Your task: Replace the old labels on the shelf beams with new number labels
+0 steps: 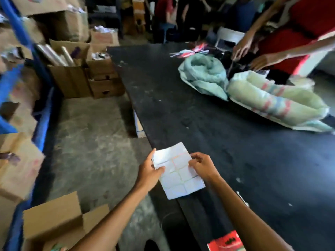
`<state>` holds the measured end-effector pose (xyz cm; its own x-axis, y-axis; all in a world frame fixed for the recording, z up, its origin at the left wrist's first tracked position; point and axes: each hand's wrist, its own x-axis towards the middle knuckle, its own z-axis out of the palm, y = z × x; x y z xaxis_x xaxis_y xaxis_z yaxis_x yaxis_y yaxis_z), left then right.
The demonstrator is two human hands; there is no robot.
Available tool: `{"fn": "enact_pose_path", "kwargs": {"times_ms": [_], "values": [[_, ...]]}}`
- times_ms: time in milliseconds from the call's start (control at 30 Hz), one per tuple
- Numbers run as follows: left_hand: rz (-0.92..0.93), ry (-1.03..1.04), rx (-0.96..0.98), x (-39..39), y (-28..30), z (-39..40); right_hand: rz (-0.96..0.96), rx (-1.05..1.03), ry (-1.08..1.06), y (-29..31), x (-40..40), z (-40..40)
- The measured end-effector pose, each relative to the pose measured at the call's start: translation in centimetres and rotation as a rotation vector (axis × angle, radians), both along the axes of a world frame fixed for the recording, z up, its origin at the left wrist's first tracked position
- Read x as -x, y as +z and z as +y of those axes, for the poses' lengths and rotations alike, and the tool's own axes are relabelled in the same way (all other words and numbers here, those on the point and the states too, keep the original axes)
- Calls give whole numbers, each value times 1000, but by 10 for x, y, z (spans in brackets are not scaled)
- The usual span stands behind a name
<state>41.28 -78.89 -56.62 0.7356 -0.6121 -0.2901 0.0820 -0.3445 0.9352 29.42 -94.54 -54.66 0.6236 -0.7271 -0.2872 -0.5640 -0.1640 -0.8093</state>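
Observation:
A white sheet of labels, divided into a grid of rectangles, is held over the near edge of a black table. My left hand grips its left edge with the thumb on top. My right hand pinches the sheet's right edge with fingertips together. The blue shelf beams stand at the far left, blurred; no labels on them can be made out.
Open cardboard boxes fill the shelf and the floor at left, one near my left arm. Bagged bedding lies on the table's far right. A person in red reaches over it. A red packet lies bottom right.

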Motion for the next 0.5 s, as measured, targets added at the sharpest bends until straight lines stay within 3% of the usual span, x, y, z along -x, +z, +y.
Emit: {"fn": "enact_pose_path", "kwargs": {"times_ms": [167, 300, 500], "values": [[-134, -172, -166, 40, -17, -34, 172, 36, -132, -19, 63, -24], [-246, -302, -272, 56, -36, -41, 291, 89, -104, -26, 87, -24], [-645, -488, -478, 72, -33, -34, 473, 236, 18, -35, 93, -13]]}}
